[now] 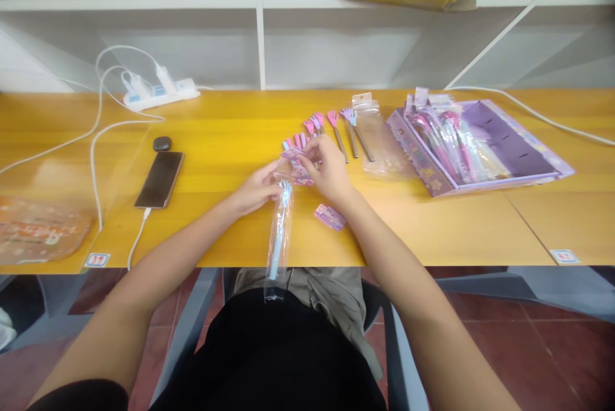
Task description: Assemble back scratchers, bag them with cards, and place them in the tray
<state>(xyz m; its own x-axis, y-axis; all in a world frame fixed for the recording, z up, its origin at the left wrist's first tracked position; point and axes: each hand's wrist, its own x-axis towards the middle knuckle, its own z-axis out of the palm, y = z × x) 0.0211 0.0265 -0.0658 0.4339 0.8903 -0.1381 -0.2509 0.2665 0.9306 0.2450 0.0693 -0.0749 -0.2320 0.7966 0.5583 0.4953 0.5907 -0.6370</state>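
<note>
Two hands, head view: my left hand (257, 188) and right hand (330, 168) work close together over the tabletop (230, 136), near the middle of its front half.
Left fingers: closed in a pinch near the top of a clear sleeve (288, 225).
Right thumb and fingers: drawn together on what looks like a printed card (293, 153) at the sleeve's mouth; whether its edge is inside, I cannot tell.
Blue scratcher (277, 248): inside the sleeve, head up by my left fingertips, its lower end reaching past the tabletop's front edge above my lap.
Loose card (330, 217): flat near the front edge, just beside my right forearm.
Scratchers (339, 136): bare, pink, purple and blue heads, beyond my right hand toward the back edge; some are hidden by my fingers.
Flat sleeves (377, 142): between those and the purple box (528, 142), which holds packed pieces at its left end.
Risk at the mouth: the thin film could cling or fold and make the card snag, bend or sit crooked.
Risk at the edge: if my left pinch slackened, the overhanging weight could pull the sleeve down into my lap.
Risk by the forearm: a careless sweep could push the loose card off the front edge.
</note>
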